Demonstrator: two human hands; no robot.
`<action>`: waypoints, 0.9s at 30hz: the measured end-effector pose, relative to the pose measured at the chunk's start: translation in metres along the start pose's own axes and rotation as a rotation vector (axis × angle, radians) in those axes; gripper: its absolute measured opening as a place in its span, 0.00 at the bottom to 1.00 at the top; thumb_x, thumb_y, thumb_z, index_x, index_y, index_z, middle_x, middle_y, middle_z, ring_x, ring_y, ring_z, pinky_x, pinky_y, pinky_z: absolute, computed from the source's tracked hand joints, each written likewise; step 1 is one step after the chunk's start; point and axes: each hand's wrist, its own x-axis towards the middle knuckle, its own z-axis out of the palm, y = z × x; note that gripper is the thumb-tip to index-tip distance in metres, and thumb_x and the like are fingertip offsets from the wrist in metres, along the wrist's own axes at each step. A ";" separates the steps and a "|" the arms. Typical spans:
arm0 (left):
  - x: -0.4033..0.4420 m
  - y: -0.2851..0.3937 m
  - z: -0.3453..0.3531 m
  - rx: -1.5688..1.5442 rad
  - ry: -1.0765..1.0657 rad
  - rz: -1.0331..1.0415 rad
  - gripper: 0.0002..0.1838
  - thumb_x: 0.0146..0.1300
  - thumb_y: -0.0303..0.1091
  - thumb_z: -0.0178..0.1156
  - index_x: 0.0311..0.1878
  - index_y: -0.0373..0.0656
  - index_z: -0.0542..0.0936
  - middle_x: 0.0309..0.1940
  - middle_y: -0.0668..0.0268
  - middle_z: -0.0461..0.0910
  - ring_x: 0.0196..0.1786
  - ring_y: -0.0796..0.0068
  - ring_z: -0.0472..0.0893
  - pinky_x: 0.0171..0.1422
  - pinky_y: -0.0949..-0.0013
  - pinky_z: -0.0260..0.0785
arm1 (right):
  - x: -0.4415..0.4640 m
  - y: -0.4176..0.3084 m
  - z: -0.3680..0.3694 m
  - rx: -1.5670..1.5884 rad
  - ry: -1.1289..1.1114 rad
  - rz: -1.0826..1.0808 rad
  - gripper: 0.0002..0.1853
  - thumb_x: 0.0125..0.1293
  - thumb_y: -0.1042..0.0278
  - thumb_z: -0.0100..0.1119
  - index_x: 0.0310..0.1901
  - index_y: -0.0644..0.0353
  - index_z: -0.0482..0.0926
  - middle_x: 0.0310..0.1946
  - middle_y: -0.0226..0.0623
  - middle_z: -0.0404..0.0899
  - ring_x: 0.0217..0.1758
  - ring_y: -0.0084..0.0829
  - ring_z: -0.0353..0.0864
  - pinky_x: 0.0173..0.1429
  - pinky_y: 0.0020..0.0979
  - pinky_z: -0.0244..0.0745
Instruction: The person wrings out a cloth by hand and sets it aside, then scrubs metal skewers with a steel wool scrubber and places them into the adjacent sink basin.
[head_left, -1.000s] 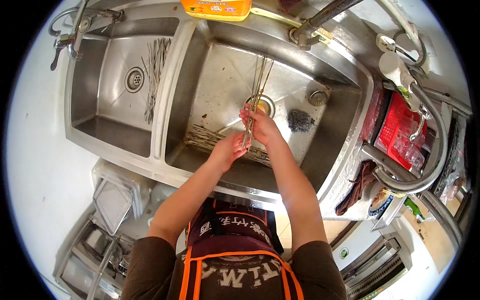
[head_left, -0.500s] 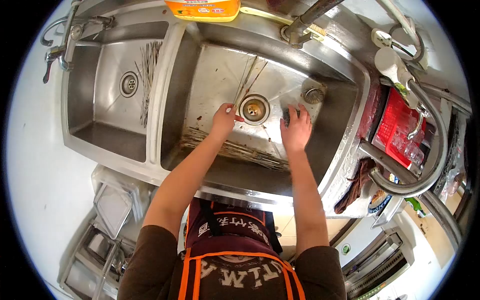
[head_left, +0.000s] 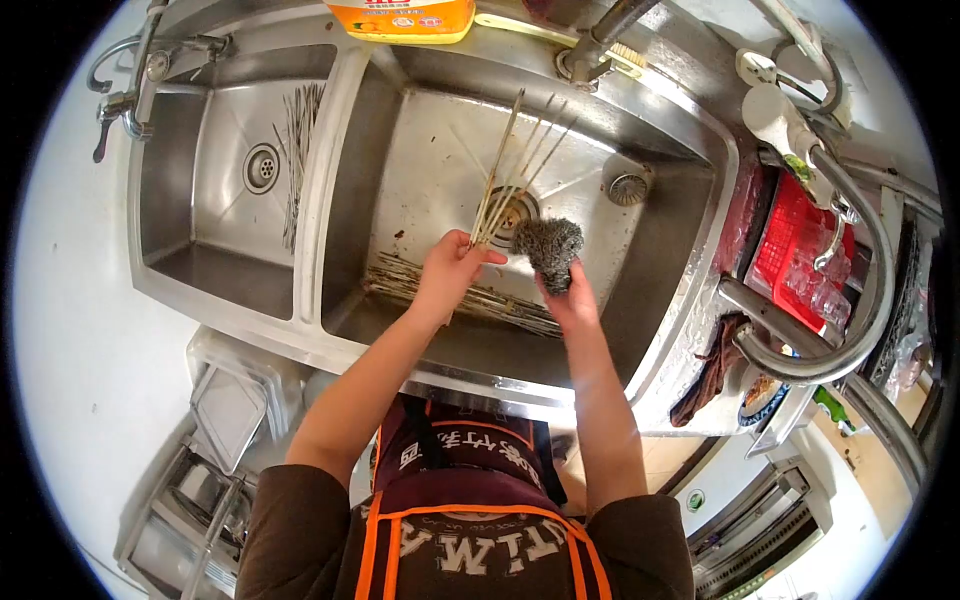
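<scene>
Over the larger sink basin [head_left: 420, 130], my left hand [head_left: 450, 272] is closed around several thin skewers [head_left: 500, 180]. Their far ends fan out upward past the drain [head_left: 517, 207]. My right hand [head_left: 572, 298] grips a grey steel wool scourer [head_left: 549, 250], held just right of the skewers. Whether the scourer touches them I cannot tell. A loose pile of more skewers [head_left: 470, 300] lies along the near side of the same basin, partly behind my left hand and forearm.
Another bundle of skewers [head_left: 298, 160] lies in the smaller left basin [head_left: 225, 130]. Behind the sink are an orange-yellow bottle [head_left: 405, 18], a long-handled brush [head_left: 625, 57] and a faucet pipe [head_left: 600, 45]. A red basket [head_left: 790, 250] stands at the right.
My right hand has picked up the scourer from the basin's right side and brought it left, near the skewers. The skewers in my left hand are raised and more fanned out.
</scene>
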 end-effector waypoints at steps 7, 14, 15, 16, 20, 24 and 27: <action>-0.012 -0.002 0.007 -0.082 -0.128 0.002 0.04 0.64 0.30 0.50 0.34 0.42 0.68 0.29 0.63 0.80 0.20 0.88 0.61 0.23 0.83 0.52 | -0.034 0.014 0.050 0.211 -0.307 0.163 0.16 0.63 0.61 0.51 0.50 0.59 0.69 0.45 0.35 0.73 0.50 0.30 0.72 0.52 0.34 0.70; -0.020 -0.006 0.003 -0.009 -0.110 -0.067 0.06 0.64 0.30 0.50 0.34 0.38 0.71 0.23 0.69 0.76 0.23 0.88 0.67 0.26 0.84 0.57 | -0.039 -0.016 0.074 -0.173 -0.339 0.133 0.17 0.54 0.74 0.61 0.45 0.64 0.70 0.38 0.36 0.76 0.37 0.28 0.77 0.39 0.29 0.75; -0.023 -0.007 0.002 -0.009 -0.112 -0.068 0.06 0.64 0.30 0.50 0.34 0.38 0.71 0.23 0.69 0.76 0.23 0.88 0.67 0.26 0.84 0.57 | -0.041 -0.010 0.078 -0.195 -0.257 0.087 0.18 0.53 0.74 0.62 0.45 0.64 0.70 0.36 0.36 0.76 0.36 0.28 0.77 0.39 0.29 0.75; -0.025 -0.008 0.001 -0.004 -0.115 -0.060 0.06 0.64 0.31 0.50 0.34 0.39 0.70 0.22 0.70 0.74 0.21 0.89 0.65 0.24 0.84 0.55 | -0.043 -0.006 0.082 -0.216 -0.176 0.040 0.18 0.51 0.75 0.63 0.44 0.65 0.70 0.35 0.36 0.76 0.35 0.27 0.77 0.39 0.28 0.75; -0.036 -0.015 -0.009 0.075 -0.083 -0.028 0.06 0.64 0.33 0.50 0.34 0.41 0.71 0.21 0.71 0.73 0.19 0.89 0.61 0.21 0.83 0.51 | -0.042 -0.007 0.090 -0.288 0.000 -0.063 0.24 0.49 0.71 0.66 0.48 0.65 0.70 0.39 0.38 0.77 0.40 0.31 0.77 0.43 0.30 0.74; -0.066 -0.017 -0.032 0.218 -0.084 -0.052 0.06 0.64 0.34 0.50 0.34 0.43 0.72 0.20 0.72 0.73 0.19 0.89 0.61 0.22 0.83 0.51 | 0.008 -0.066 0.074 -0.502 0.492 -0.298 0.40 0.44 0.57 0.69 0.56 0.70 0.64 0.55 0.52 0.67 0.59 0.42 0.65 0.60 0.44 0.61; -0.077 -0.017 -0.047 0.225 -0.073 -0.081 0.05 0.63 0.33 0.51 0.33 0.43 0.72 0.19 0.72 0.73 0.18 0.89 0.60 0.21 0.83 0.50 | 0.047 -0.090 0.024 -0.232 0.266 -0.239 0.39 0.47 0.57 0.68 0.57 0.70 0.62 0.54 0.50 0.69 0.57 0.38 0.69 0.61 0.39 0.63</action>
